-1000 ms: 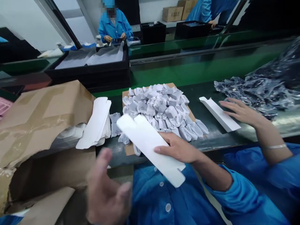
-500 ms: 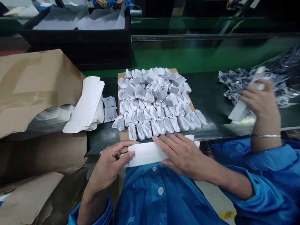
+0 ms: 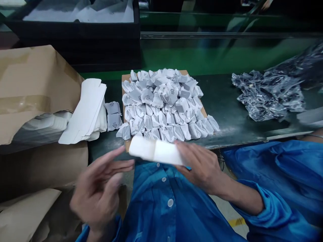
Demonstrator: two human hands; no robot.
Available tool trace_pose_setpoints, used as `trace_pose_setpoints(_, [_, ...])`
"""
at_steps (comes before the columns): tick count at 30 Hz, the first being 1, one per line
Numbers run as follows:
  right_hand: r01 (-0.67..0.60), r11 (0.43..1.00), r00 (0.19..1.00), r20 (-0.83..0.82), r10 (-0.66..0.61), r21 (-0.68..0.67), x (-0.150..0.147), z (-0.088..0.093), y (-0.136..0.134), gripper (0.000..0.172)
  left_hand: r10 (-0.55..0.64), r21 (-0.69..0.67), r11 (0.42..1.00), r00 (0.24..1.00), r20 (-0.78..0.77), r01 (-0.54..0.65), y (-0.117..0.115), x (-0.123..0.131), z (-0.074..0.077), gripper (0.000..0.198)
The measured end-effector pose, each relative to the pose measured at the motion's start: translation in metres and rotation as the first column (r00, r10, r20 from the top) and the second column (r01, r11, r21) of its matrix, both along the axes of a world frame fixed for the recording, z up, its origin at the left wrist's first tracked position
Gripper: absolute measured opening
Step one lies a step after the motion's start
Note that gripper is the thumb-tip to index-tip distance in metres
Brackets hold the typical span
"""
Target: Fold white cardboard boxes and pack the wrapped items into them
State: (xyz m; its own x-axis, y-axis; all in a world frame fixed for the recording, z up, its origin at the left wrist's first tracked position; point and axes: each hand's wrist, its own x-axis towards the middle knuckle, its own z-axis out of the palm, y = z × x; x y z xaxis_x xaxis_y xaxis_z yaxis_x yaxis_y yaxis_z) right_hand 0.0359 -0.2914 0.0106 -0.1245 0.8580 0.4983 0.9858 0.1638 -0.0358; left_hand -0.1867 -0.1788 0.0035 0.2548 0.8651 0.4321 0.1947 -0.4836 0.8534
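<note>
One flat white carton blank (image 3: 157, 152) is what we've got in play, held just off the near edge of the bench (image 3: 232, 117), right in front of our blue smock. Our right hand (image 3: 202, 166) grips it at its right end, fingers wrapped under and thumb on top. Our left hand (image 3: 101, 190) hangs open beside the blank's left end, fingers spread and blurred, gripping nothing, not quite touching the card.

We'd judge this as the step of opening a flat blank into a sleeve. Next, it seems, the left hand has to catch that free end and pinch the edges so the card pops open.

Just beyond the blank sits the heap of small white wrapped packets (image 3: 165, 104) on a cardboard sheet (image 3: 124, 79). To the left lies a stack of flat blanks (image 3: 87, 111), spilling from a brown carton (image 3: 32, 87). Well off right, crumpled clear bags (image 3: 270, 94).
</note>
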Motion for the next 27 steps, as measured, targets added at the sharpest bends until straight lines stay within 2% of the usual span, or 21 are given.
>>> trace_pose_setpoints(1, [0.075,0.995,0.997,-0.032,-0.074,0.058,-0.002,-0.001,0.003,0.051,0.053,0.066,0.996,0.989,0.136,-0.062,-0.008,0.005,-0.004,0.036])
trace_pose_setpoints(2, [0.132,0.986,0.99,-0.058,-0.126,0.107,-0.007,-0.003,0.006,0.054,0.04,0.114,0.991,0.97,0.241,-0.07,-0.016,0.011,-0.009,0.042])
trace_pose_setpoints(4, [0.142,0.977,0.988,-0.078,-0.131,0.161,-0.022,-0.01,0.009,0.057,-0.065,0.074,0.996,0.956,0.286,0.046,-0.033,0.029,-0.02,0.062])
trace_pose_setpoints(6, [0.047,0.987,0.996,-0.078,-0.035,0.155,-0.038,-0.016,0.008,0.058,-0.1,-0.071,0.99,0.956,0.276,0.124,-0.044,0.046,-0.027,0.081])
trace_pose_setpoints(7, [-0.017,0.993,0.995,-0.094,0.028,0.116,-0.044,-0.018,0.007,0.058,-0.065,-0.126,0.987,0.961,0.269,0.102,-0.046,0.052,-0.029,0.084])
trace_pose_setpoints(8, [-0.089,0.995,0.987,-0.131,0.095,0.05,-0.048,-0.018,0.005,0.059,-0.022,-0.173,0.983,0.968,0.25,0.067,-0.044,0.055,-0.03,0.083])
trace_pose_setpoints(10, [-0.211,0.975,0.934,-0.31,0.18,-0.069,-0.047,-0.013,0.004,0.067,0.014,-0.236,0.971,0.983,0.184,0.03,-0.034,0.053,-0.029,0.073])
trace_pose_setpoints(12, [-0.248,0.966,0.817,-0.551,0.171,-0.068,-0.038,-0.005,0.009,0.07,-0.061,-0.252,0.964,0.994,0.09,0.082,-0.023,0.047,-0.028,0.065])
trace_pose_setpoints(14, [-0.239,0.971,0.684,-0.706,0.184,0.02,-0.028,0.003,0.021,0.055,-0.118,-0.149,0.982,0.993,0.015,0.119,-0.016,0.041,-0.028,0.064])
trace_pose_setpoints(17, [-0.356,0.932,0.613,-0.737,0.284,0.064,-0.018,0.007,0.039,0.033,-0.101,0.05,0.993,0.991,-0.086,0.106,-0.014,0.036,-0.03,0.054])
trace_pose_setpoints(19, [-0.438,0.899,0.567,-0.766,0.304,0.032,-0.014,0.006,0.047,0.03,-0.131,0.063,0.988,0.985,-0.111,0.138,-0.015,0.034,-0.033,0.047])
trace_pose_setpoints(21, [-0.395,0.919,0.439,-0.875,0.205,0.017,-0.01,0.007,0.052,0.027,-0.234,-0.037,0.972,0.969,-0.077,0.232,-0.016,0.031,-0.037,0.043])
trace_pose_setpoints(24, [-0.247,0.968,0.109,-0.994,-0.022,-0.049,-0.004,0.011,0.059,0.031,-0.359,-0.159,0.922,0.933,-0.018,0.352,-0.015,0.026,-0.043,0.041])
trace_pose_setpoints(26, [-0.317,0.942,-0.042,-0.991,-0.129,-0.109,-0.001,0.014,0.065,0.038,-0.38,-0.145,0.918,0.923,-0.055,0.37,-0.013,0.025,-0.044,0.04])
trace_pose_setpoints(27, [-0.391,0.912,-0.069,-0.984,-0.165,-0.126,0.0,0.016,0.067,0.039,-0.377,-0.123,0.923,0.922,-0.087,0.366,-0.012,0.025,-0.044,0.04])
